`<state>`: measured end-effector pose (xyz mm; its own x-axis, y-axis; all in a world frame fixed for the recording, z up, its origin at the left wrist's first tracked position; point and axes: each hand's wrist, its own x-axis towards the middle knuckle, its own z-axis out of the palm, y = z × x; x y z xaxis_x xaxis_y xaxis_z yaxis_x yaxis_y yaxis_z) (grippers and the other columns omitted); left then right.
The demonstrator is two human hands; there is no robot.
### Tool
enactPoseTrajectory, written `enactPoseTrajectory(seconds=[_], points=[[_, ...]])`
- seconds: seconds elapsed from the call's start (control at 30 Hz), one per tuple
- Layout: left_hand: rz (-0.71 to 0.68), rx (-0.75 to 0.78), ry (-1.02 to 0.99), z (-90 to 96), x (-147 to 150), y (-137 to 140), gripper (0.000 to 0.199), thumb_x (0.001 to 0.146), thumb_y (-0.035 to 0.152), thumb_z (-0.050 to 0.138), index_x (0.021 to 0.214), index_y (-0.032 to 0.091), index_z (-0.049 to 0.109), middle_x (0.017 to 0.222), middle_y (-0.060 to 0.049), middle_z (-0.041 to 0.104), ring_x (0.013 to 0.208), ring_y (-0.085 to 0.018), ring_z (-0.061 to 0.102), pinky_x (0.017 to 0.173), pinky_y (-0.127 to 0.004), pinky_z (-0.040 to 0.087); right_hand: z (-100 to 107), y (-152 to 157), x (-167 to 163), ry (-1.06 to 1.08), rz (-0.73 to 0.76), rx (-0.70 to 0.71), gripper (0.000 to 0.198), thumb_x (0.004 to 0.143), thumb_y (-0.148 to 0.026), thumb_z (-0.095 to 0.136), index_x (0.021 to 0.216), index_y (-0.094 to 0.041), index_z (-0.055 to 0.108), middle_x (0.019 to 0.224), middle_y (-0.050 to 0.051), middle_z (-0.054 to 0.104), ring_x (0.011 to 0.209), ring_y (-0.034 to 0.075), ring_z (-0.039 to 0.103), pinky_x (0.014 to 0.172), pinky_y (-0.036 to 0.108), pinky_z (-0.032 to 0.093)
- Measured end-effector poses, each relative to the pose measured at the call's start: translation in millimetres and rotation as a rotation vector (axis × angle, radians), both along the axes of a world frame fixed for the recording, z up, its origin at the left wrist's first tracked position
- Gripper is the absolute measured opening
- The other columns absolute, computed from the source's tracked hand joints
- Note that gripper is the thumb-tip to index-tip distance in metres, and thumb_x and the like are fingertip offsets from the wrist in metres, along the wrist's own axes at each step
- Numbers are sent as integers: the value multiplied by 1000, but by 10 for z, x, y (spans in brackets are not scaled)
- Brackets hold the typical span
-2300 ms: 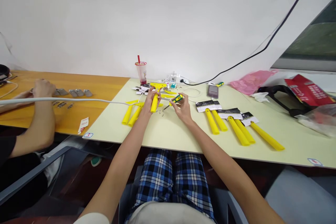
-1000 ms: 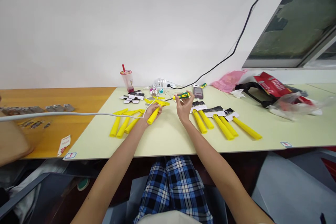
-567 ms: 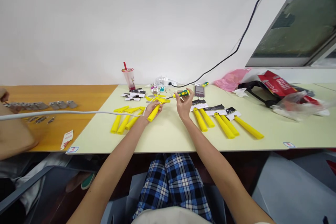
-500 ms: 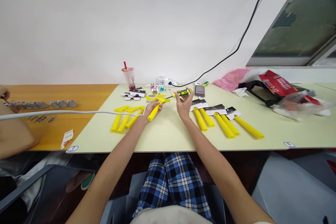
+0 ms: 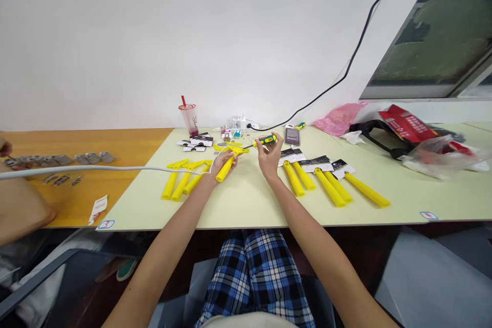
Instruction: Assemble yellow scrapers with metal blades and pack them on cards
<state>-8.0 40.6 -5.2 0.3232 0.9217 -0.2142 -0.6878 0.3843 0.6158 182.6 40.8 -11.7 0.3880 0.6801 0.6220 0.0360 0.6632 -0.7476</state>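
My left hand [image 5: 218,165] is closed around a yellow T-shaped scraper handle [image 5: 226,168], its wide head pointing away from me. In my right hand [image 5: 271,160] is a screwdriver [image 5: 268,140] with a green and yellow grip, pinched in the fingers. The screwdriver's shaft points left and its tip meets the right side of the scraper's head; whether it sits in a screw is too small to tell. Several more yellow scraper handles [image 5: 169,184] lie to the left of my left hand. To the right, several yellow scrapers [image 5: 294,180] lie with black-and-white cards [image 5: 291,156] on their heads.
A white cable [image 5: 115,168] crosses from the left over my left wrist. At the back are a drink cup [image 5: 189,120], folded cards [image 5: 200,141], a phone [image 5: 292,136] and a black cable [image 5: 319,96]. Bags [image 5: 407,125] lie right. Another person's hand [image 5: 5,147] is near metal parts [image 5: 57,160].
The view has tilted up slightly, so the table sits lower. Both hands keep their holds, with the screwdriver still at the scraper's head; its grip looks slightly turned.
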Motion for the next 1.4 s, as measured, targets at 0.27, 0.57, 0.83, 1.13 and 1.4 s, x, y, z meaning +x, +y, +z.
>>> enactPoseTrajectory(seconds=[0.27,0.57,0.83,1.13,1.4], points=[[17,-2,3,44,10,-24,35,88,0,65,114,21,55,133,-17,72,69,-8,64,59,-17,54,18,0,10,19,3,-2,65,96,-48,81,148,-30,47,116,7,77,103,23,80,87,37,67],[42,36,43,52,13,-24,45,85,-1,70,119,23,52,131,-14,72,68,-7,65,59,-16,52,9,48,37,68,-61,-63,76,94,-61,81,149,-27,43,114,9,76,95,22,79,86,39,68],[14,99,91,38,30,-28,56,79,0,79,121,25,53,123,-9,73,66,-7,65,59,-16,51,-82,190,101,155,-140,-156,89,83,-69,87,146,-24,43,104,5,72,76,20,73,72,37,67],[44,83,63,17,23,-4,55,79,1,79,120,24,51,127,-11,73,66,-6,65,59,-16,51,-19,124,104,135,-152,-114,83,86,-62,88,145,-23,45,103,5,72,81,20,74,80,36,65],[38,89,56,-5,15,19,54,80,1,79,121,24,54,126,-10,73,66,-6,65,59,-15,51,6,96,66,112,-115,-80,82,86,-59,88,147,-24,45,105,6,73,82,20,75,79,36,65]])
